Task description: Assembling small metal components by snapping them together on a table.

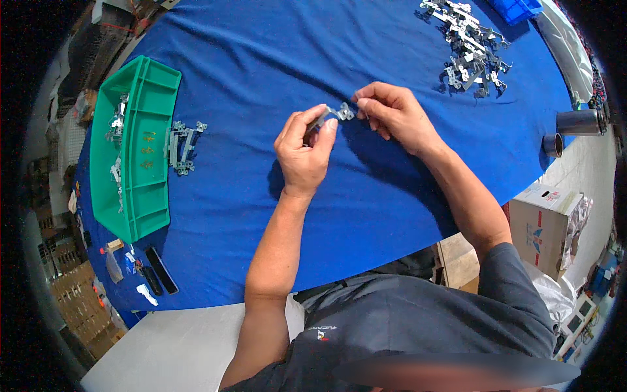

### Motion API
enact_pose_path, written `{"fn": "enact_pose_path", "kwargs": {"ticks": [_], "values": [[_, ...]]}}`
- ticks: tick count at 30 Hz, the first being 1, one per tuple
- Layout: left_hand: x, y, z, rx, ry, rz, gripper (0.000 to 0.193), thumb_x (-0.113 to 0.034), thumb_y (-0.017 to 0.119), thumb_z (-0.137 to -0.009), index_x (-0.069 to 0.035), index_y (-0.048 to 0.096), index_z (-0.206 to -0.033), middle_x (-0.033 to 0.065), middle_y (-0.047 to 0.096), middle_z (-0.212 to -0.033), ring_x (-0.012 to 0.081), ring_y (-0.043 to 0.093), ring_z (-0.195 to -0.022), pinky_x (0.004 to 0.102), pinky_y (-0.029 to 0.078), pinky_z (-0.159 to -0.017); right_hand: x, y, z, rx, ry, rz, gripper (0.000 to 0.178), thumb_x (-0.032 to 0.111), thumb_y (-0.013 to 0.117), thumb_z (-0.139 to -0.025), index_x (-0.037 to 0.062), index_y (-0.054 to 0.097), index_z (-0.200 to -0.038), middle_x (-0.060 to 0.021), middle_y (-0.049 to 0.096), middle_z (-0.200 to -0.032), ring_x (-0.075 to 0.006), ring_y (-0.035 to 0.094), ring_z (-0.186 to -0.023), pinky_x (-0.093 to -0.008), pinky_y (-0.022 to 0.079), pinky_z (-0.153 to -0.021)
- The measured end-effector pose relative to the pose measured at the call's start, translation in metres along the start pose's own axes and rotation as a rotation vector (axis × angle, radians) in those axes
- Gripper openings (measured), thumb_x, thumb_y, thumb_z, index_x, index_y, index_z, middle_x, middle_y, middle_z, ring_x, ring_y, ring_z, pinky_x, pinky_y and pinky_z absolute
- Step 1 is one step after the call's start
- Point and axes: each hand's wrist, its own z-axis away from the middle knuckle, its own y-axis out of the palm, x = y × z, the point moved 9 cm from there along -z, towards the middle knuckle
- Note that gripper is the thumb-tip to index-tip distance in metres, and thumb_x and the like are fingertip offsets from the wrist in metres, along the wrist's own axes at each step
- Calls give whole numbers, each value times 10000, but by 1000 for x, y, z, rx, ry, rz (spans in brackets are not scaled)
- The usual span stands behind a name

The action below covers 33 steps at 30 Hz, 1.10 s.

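Note:
My left hand (pixel 303 153) is closed round a silver metal bracket (pixel 345 112), whose jointed end sticks out past the thumb toward the right. Just beyond that end, my right hand (pixel 397 119) has thumb and forefinger pinched together; whatever may be between them is too small to make out. Both hands are raised over the blue cloth (pixel 235 78). To the left, several similar metal brackets (pixel 183 149) lie against a green divided bin (pixel 149 204). Small brass-coloured pieces (pixel 148 150) sit in one of its compartments, and silver metal parts (pixel 117 124) in its far-left section.
A heap of metal brackets (pixel 471 52) lies at the far right, near a blue plastic tray (pixel 516 8). A black cylinder (pixel 578 122) stands at the right edge. A phone-like black slab (pixel 161 270) rests at the near left. Beside the table is a cardboard box (pixel 542 222).

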Motion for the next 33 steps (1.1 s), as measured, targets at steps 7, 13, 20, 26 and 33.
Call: {"fn": "enact_pose_path", "kwargs": {"ticks": [7,13,20,26,33], "values": [[4,-3,1,-16,-16,19,213,-58,719,-861,3,690,-1063,23,659,-904,70,583,-771,220,473,-686,-2,16,4,135,62,127,198,182,581,-973,22,651,-1068,14,642,-811,-33,515,-628,-187,399,-489],[1,0,-1,-15,35,57,191,-41,721,-845,7,697,-1029,-1,609,-801,34,475,-608,198,396,-535,-5,17,3,159,43,151,205,174,574,-982,9,641,-1084,23,620,-823,-32,511,-649,-183,409,-515],[5,9,1,88,-1,-15,206,-33,732,-827,-4,713,-1030,3,633,-838,40,510,-665,201,410,-582,-1,16,0,113,30,-50,203,179,561,-993,14,635,-1085,14,578,-795,-52,524,-675,-206,448,-579],[1,14,1,155,21,-51,210,-28,737,-820,-8,714,-1028,10,636,-833,39,507,-653,195,403,-571,-2,9,0,53,-45,16,230,223,578,-989,2,626,-1029,-3,584,-778,-55,534,-641,-210,455,-509],[-2,-2,0,-18,34,-18,211,-34,734,-832,-4,705,-1038,21,647,-851,70,578,-730,217,458,-646,-7,10,1,100,77,84,208,195,584,-971,3,651,-1015,-6,632,-777,-57,535,-607,-206,437,-474]]}}
